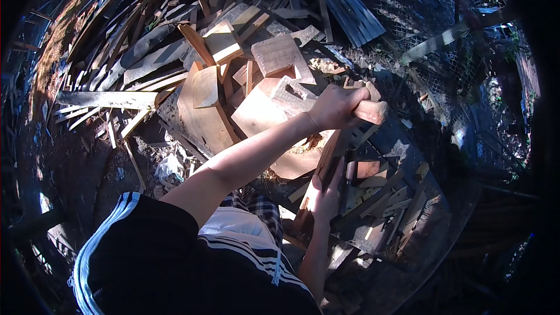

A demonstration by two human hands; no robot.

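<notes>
My left hand reaches across from the left, its fingers closed round a thick wooden piece like a handle; its blunt pale end sticks out to the right. Whether a tool head is attached is hidden. Lower down, my right hand grips a narrow wooden board that slants upward toward the left hand, thumb on one side and fingers on the other. Behind the left forearm lie a sunlit wooden board and a pale block with a slot.
Cut wood blocks and a curved wooden slab are heaped ahead. Long scrap strips pile up at left. A corrugated sheet and wire mesh lie at the far right. Offcuts fill the right side.
</notes>
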